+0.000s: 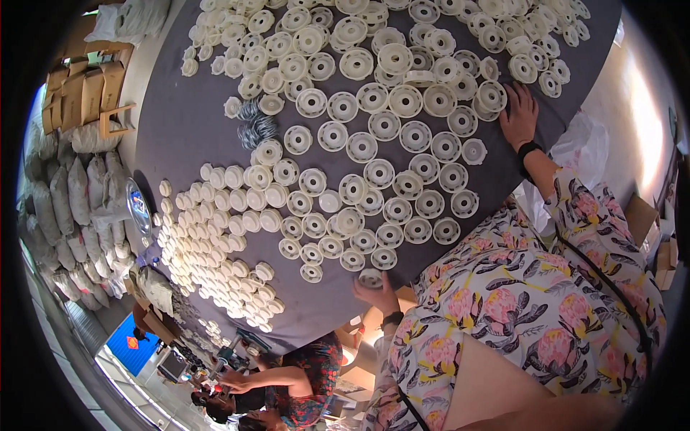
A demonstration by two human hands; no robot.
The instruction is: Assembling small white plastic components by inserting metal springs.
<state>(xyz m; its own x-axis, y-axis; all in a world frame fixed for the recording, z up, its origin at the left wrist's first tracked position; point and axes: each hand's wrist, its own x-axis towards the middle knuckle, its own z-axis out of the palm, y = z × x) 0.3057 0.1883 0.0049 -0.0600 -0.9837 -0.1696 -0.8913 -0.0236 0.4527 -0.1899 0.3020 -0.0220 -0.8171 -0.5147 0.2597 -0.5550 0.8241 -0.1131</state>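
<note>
Grey tabletop (180, 129) is covered with white plastic discs (374, 172), many laid flat in rows, a piled heap (215, 251) left beside them. One disc (371, 277) at the near edge is pinched in the left hand (375, 293); the right hand (519, 113) is spread flat, holding nothing. Stuffed sacks (65, 201) are stacked beyond the tabletop; their contents cannot be told.

bare grey table (187, 122) left of the crowded white discs (374, 172) gives room.
</note>
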